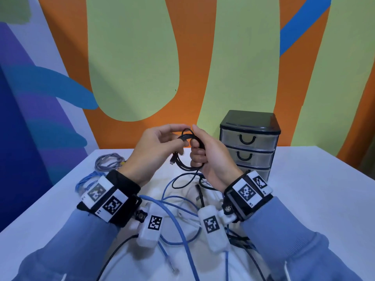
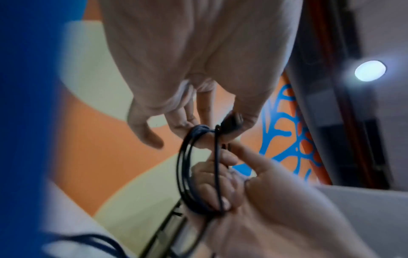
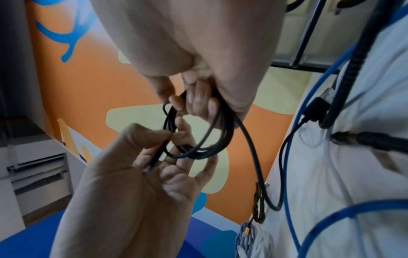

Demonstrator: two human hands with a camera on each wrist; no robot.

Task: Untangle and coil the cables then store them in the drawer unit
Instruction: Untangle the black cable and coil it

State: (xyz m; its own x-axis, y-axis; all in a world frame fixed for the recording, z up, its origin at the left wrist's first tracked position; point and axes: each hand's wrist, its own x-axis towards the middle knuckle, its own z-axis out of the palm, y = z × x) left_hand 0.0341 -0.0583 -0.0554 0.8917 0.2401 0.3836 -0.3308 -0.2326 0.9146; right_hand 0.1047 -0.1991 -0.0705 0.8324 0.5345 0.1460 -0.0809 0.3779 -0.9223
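A thin black cable (image 1: 187, 169) is wound into a small coil in the air above the table. My right hand (image 1: 195, 142) grips one side of the coil with its fingers curled through the loops (image 3: 220, 139). My left hand (image 1: 179, 138) pinches the cable near its plug end between thumb and fingertips (image 3: 172, 134), right against the coil (image 2: 184, 174). A loose tail of the cable hangs down to the table (image 1: 304, 199). The black drawer unit (image 1: 250, 142) stands at the back right, its translucent drawers all shut.
A tangle of blue, black and white cables (image 1: 182, 209) lies on the white table under my wrists. A coiled grey cable (image 1: 109, 161) and a coiled blue one (image 1: 89, 181) sit at the back left. The painted wall stands just behind.
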